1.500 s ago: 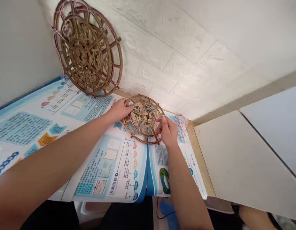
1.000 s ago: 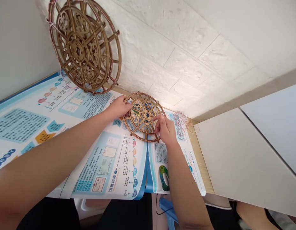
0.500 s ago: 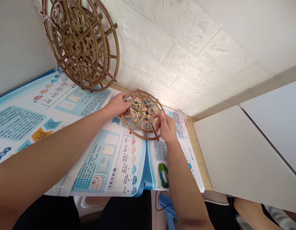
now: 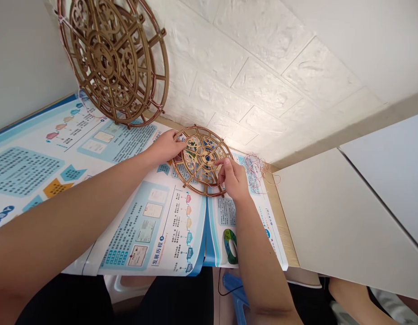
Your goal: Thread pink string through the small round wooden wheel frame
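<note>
"Where's the wheel (image 4: 202,158)?"
"Near the tabletop's (image 4: 287,234) back edge."
"And the hands?"
"Left hand (image 4: 164,146) pinches its left rim, thumb on top. Right hand (image 4: 234,179) is half curled over its right side; I can't tell whether it pinches anything."
"Nearby?"
"Tangled thread (image 4: 255,168), back right corner; stacked wheels (image 4: 109,61), back left."

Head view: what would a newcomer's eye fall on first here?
Probably the stack of bronze-coloured openwork wheels, which looms large at the upper left, against the wall. Next, near the middle, comes a similar single wheel, its left rim gripped by the left hand, with the right hand at its right side. Just beyond that hand, a pinkish tangle of thread stands out.
</note>
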Motion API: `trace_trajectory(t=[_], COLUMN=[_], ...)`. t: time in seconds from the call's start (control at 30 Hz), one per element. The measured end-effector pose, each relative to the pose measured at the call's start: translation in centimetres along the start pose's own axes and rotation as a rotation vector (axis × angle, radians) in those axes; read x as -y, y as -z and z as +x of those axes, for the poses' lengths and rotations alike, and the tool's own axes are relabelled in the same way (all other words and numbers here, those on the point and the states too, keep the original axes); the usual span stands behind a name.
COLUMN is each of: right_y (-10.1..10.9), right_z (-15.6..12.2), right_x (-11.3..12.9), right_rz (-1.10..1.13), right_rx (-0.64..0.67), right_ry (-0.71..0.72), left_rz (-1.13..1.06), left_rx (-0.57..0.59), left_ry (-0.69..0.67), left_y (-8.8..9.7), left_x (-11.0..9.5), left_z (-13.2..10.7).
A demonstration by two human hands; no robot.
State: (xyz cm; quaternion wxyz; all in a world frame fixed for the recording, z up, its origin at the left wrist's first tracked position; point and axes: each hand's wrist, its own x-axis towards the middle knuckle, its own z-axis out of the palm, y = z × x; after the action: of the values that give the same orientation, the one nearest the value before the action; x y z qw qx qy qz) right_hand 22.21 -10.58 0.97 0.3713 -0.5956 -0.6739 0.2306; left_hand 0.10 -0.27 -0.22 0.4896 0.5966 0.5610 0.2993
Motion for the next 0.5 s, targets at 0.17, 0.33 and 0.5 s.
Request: trace_trajectory(t=[0.17,0.33,0.5], right_y=[0.11,0.24,0.35], right_z=[-0.01,-0.06,0.04], right_x=[0.19,0.11,-0.29], right_rz=[-0.017,-0.034,-0.057], right_rx=[0.002,0.01,0.039], right_ry=[0.003,0.006,0.008], left_rz=[-0.046,-0.025,-0.031], left_rx=[0.006,0.001,0.0], left_ry=[-0.024,-0.014,-0.019], left_y=[-0.2,-0.19,-0.15], left_x=[0.53,0.57,0.39], left_z=[0.32,0.35,0.25])
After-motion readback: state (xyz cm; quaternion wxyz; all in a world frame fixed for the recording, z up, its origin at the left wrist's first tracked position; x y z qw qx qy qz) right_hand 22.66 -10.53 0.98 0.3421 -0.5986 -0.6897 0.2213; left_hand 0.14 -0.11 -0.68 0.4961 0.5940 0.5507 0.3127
